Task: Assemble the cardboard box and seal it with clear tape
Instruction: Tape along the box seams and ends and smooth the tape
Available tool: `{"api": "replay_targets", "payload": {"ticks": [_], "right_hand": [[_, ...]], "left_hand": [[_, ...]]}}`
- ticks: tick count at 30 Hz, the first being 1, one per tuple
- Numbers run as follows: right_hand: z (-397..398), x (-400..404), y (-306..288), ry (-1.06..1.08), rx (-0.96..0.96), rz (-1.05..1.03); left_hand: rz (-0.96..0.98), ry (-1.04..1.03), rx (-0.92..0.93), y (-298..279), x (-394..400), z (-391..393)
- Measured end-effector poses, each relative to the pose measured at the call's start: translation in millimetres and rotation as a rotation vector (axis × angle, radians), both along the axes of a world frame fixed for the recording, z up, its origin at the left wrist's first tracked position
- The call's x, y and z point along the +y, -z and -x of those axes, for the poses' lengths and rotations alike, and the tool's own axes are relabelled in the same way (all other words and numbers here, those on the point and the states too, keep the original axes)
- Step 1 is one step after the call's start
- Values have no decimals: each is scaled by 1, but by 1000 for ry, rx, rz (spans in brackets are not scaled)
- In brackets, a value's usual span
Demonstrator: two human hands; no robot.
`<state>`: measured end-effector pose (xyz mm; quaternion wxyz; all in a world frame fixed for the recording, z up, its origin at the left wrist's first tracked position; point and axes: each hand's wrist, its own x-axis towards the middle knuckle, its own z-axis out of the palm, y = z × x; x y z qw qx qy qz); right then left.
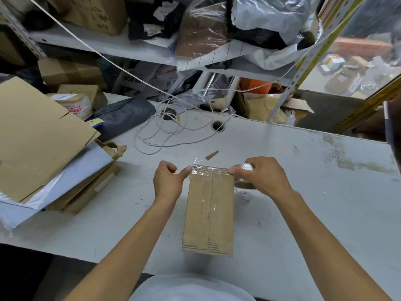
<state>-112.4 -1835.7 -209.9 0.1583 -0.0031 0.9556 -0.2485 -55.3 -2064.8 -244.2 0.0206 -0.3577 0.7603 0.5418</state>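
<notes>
A narrow brown cardboard box [209, 213] lies lengthwise on the white table [303, 203], its top seam running away from me with shiny clear tape along it. A strip of clear tape [209, 169] stretches across the box's far edge. My left hand [169, 181] pinches the strip's left end at the far left corner. My right hand [263, 175] grips the clear tape roll [244, 177] at the far right corner, thumb pressing the strip down.
A stack of flattened cardboard and plastic mailers [43, 153] fills the table's left side. A loose white cord [165, 129] coils behind the box, near a cable hole [217, 126]. A small cardboard scrap [212, 154] lies just beyond the box. Cluttered shelves stand behind.
</notes>
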Motion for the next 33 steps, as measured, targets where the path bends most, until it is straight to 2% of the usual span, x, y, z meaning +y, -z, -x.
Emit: {"api": "replay_targets", "payload": {"ticks": [1, 4, 8, 12, 15, 17, 22, 26, 29, 31, 33], "right_hand": [[-1, -1, 0, -7, 8, -4], [-3, -3, 1, -31, 19, -24], [-5, -3, 3, -19, 22, 32], [-12, 6, 8, -14, 29, 253], [-22, 27, 12, 70, -61, 527], [-27, 32, 19, 107, -83, 597], [-36, 3, 46, 55, -48, 463], [-35, -6, 57, 45, -78, 506], [-26, 17, 67, 225, -57, 578], [-22, 43, 85, 303, -6, 419], [-22, 63, 104, 277, -67, 266]], "left_hand": [[58, 8, 48, -7, 5, -4], [74, 89, 161, -22, 25, -24], [77, 273, 130, -20, 31, -36], [1, 344, 90, -19, 22, -33], [-37, 344, 82, -17, 18, -32], [-40, 349, 71, -16, 16, -31], [-9, 340, 85, -21, 6, -36], [11, 325, 95, -20, -4, -40], [34, 341, 86, -19, -8, -40], [50, 347, 78, -18, -7, -41], [68, 340, 75, -17, -5, -41]]}}
